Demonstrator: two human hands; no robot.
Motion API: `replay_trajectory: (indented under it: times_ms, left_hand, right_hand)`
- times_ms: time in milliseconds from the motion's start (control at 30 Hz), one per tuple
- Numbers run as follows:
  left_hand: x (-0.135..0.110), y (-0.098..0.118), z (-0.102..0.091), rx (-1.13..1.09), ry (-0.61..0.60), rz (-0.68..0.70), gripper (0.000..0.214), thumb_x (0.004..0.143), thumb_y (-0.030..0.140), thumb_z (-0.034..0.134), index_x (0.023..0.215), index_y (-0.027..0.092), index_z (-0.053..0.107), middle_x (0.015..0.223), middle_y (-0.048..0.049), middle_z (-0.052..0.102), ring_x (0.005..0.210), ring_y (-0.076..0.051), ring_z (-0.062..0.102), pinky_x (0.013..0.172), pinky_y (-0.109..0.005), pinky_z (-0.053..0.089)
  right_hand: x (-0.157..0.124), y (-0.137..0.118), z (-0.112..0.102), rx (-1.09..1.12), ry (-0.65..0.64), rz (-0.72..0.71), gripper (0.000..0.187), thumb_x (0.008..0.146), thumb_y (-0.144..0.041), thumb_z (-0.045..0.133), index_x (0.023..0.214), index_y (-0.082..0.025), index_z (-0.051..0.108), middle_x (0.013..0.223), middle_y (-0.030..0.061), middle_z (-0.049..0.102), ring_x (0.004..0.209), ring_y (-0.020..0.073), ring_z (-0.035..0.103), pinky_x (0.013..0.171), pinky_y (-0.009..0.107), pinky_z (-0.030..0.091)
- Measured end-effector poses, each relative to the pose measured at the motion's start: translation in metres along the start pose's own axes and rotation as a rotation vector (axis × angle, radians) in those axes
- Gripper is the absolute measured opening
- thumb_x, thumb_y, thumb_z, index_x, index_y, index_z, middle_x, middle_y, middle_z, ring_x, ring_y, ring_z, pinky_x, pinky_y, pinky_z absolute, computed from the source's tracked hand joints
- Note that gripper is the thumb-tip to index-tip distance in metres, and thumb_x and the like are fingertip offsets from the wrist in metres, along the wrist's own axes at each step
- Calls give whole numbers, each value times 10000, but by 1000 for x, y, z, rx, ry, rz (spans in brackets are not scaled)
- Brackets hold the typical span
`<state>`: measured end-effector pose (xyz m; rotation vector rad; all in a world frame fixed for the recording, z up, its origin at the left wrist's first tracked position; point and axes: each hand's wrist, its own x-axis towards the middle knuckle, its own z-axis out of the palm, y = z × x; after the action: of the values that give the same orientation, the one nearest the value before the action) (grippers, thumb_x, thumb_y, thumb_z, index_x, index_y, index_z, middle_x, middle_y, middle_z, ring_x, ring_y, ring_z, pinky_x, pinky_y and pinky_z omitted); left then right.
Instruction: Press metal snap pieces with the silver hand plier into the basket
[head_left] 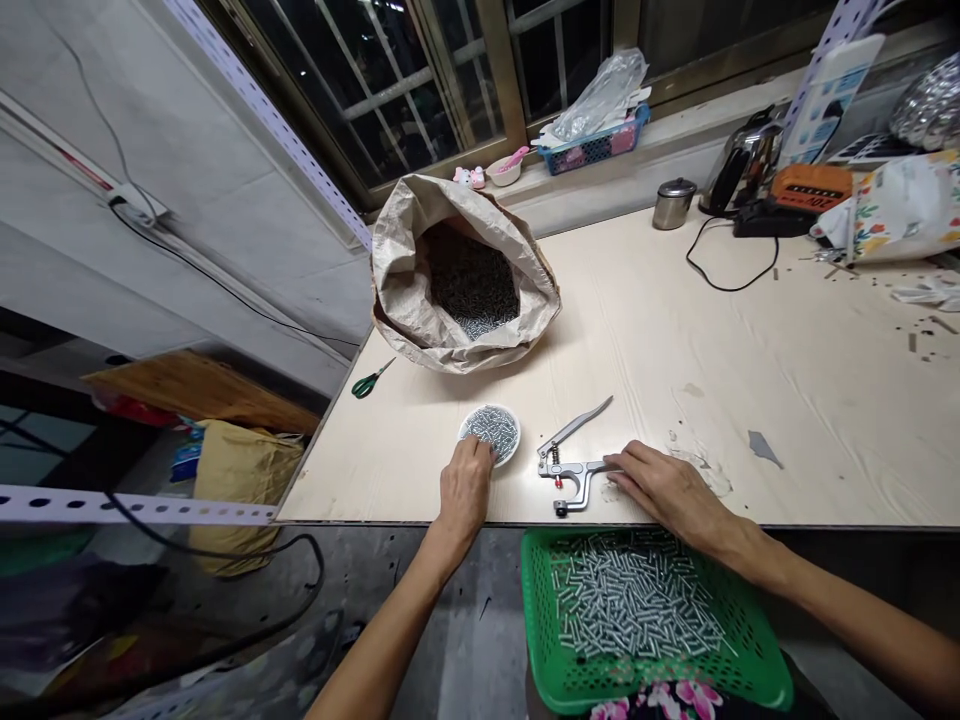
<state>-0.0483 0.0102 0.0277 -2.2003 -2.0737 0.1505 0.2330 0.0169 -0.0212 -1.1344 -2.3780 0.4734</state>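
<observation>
My left hand point(466, 484) is at the near edge of a small white bowl point(518, 437) filled with tiny silver metal pieces point(490, 424). Its fingers are curled together over the rim, and what lies between them is hidden. To the right, a pair of silver hand-press pliers point(576, 468) lies on its side, with a spring, a red tip and a black tip at its jaws. Its upper lever is spread from the lower handle. My right hand point(667, 488) grips the end of that lower handle between thumb and fingers.
A green basket point(541, 640) of small metal rods sits below the table edge. Behind the bowl stands a large open paper sack point(405, 235) containing small pieces. Green-handled scissors point(366, 384) lie left, a grey scrap point(764, 448) right. A lidded metal tin point(673, 204) and kettle point(742, 165) stand farther back.
</observation>
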Motion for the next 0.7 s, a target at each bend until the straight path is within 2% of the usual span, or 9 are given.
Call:
replay_trajectory:
  times_ms: [133,233,300,367,400,467,533,633,700]
  left_hand:
    - [4,-1,-2,52,-61,16,246,928,151,402,860,155,638,965,-103,628,901,-226,581,624,-287,414]
    - [7,-2,-5,4,-21,17,241,905,131,410,826,143,637,914,-111,638,854,-227,591,623,-289,420]
    - [6,0,-11,-138,97,18,226,898,156,425,821,148,637,866,-99,648,822,-212,598,658,-286,435]
    - [1,7,-18,-387,214,7,195,886,203,458,844,161,644,847,-76,662,795,-186,608,691,-274,449]
    - [-2,12,-22,-531,230,-15,185,877,234,479,856,167,651,836,-62,668,765,-172,612,685,-264,454]
    - [-8,25,-25,-809,147,-98,204,849,310,522,876,170,669,793,-40,673,655,-144,600,618,-247,455]
    - [-13,38,-22,-1022,-8,-217,281,804,376,566,928,154,685,710,-22,659,543,-126,557,539,-241,439]
    - [-19,52,-9,-1234,-183,-378,407,720,427,625,972,115,692,655,-13,641,487,-120,528,500,-247,439]
    - [-21,57,1,-1326,-241,-457,419,684,449,650,918,105,695,659,-16,642,500,-122,538,512,-252,457]
  right_hand:
    - [3,4,-1,-67,25,6,239,969,-261,375,1013,-174,593,895,74,569,752,180,588,631,311,494]
    - [3,7,1,-92,13,13,209,960,-239,393,980,-175,590,881,64,562,726,165,573,614,294,471]
    - [4,9,4,-122,2,16,198,956,-219,392,951,-179,586,876,60,561,722,161,559,604,288,448]
    - [6,12,6,-170,-13,6,199,947,-188,388,900,-181,581,858,60,560,729,167,544,600,293,423]
    - [8,13,7,-194,-27,-7,201,939,-168,389,864,-179,575,845,60,560,730,171,536,602,298,412]
    - [13,17,8,-225,-65,-42,204,921,-135,397,800,-177,554,819,59,561,719,172,522,610,307,396]
    - [16,21,8,-228,-96,-78,200,910,-119,400,771,-179,531,801,55,564,694,164,506,611,310,385]
    - [17,23,7,-216,-103,-115,200,912,-113,385,777,-185,514,792,50,563,680,159,486,604,311,368]
    - [13,22,6,-219,-89,-139,212,920,-107,370,783,-188,511,795,48,558,687,162,475,609,315,357]
